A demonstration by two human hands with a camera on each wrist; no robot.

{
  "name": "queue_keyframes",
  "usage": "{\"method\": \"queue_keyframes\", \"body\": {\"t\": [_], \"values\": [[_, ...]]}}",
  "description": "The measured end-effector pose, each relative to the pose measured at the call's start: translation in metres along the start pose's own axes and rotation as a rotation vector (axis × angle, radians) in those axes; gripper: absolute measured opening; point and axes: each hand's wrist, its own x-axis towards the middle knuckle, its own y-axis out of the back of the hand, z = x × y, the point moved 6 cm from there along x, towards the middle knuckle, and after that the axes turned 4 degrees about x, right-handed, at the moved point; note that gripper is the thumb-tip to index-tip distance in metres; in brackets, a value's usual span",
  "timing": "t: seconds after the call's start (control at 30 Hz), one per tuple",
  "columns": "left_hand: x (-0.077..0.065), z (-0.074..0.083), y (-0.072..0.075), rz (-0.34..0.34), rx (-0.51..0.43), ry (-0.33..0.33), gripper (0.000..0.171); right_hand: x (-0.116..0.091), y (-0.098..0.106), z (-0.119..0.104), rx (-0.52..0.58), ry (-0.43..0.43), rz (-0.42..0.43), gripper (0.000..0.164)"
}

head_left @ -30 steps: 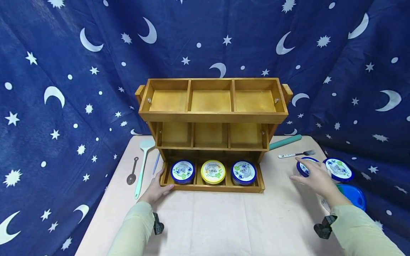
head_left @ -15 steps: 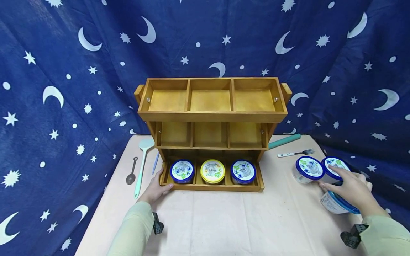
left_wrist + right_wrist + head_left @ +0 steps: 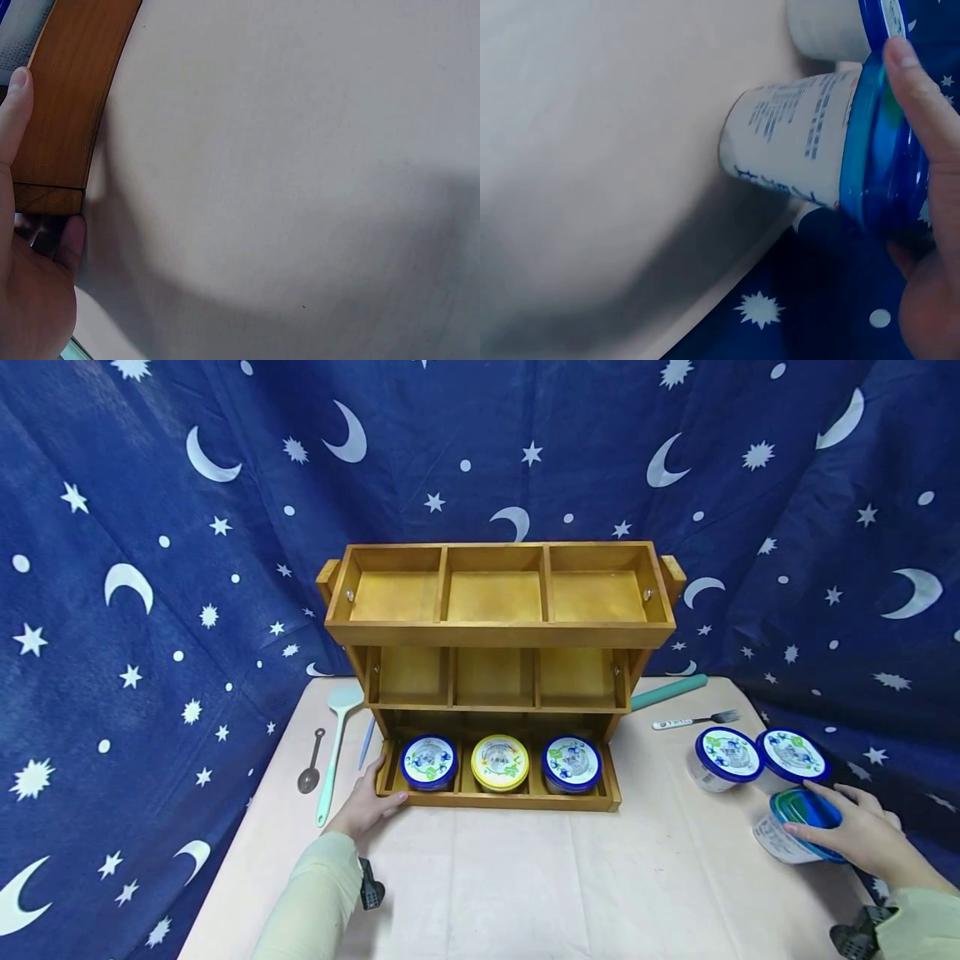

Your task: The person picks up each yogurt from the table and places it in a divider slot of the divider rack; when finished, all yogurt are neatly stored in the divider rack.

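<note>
My left hand (image 3: 363, 810) grips the front left corner of a three-tier wooden rack (image 3: 498, 635). In the left wrist view its thumb (image 3: 16, 105) lies over the front board, with a fingertip (image 3: 73, 238) at the end. At the table's right edge my right hand (image 3: 862, 831) spans the shiny blue-green lid (image 3: 804, 810) of a white printed tub (image 3: 780, 839). The right wrist view has the thumb (image 3: 922, 94) at the lid's rim and more of the hand at its opposite side. Two blue-lidded tubs stand just behind, one (image 3: 727, 753) left of the other (image 3: 792, 753).
The rack's bottom tier holds a yellow-lidded tub (image 3: 499, 763) between two blue-lidded ones. A fork (image 3: 697, 720) and a teal rod (image 3: 667, 692) lie to its right. Left lie a brown spoon (image 3: 310, 764), a pale green spatula (image 3: 333, 760) and a blue stick (image 3: 367, 742).
My right hand has moved right and nearer, from above the left blue-lidded tub, past the other, onto the blue-green lid. The left hand and rack have stayed put.
</note>
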Motion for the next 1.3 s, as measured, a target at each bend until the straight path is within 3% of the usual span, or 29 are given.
{"method": "queue_keyframes", "body": {"t": [0.13, 0.57, 0.97, 1.3], "values": [[0.000, 0.000, 0.000, -0.003, -0.005, -0.001, 0.100, -0.001, -0.006, 0.005, 0.011, 0.018, -0.052, 0.107], [-0.001, 0.001, -0.001, -0.004, 0.018, 0.012, 0.099, -0.002, -0.011, 0.008, 0.096, -0.021, -0.108, 0.117], [-0.001, 0.001, 0.002, 0.002, 0.017, -0.008, 0.100, -0.001, 0.021, -0.026, 0.035, 0.089, -0.034, 0.103], [-0.001, 0.002, 0.001, 0.001, 0.021, -0.005, 0.099, 0.003, 0.038, -0.059, 0.068, 0.163, -0.080, 0.101]]}}
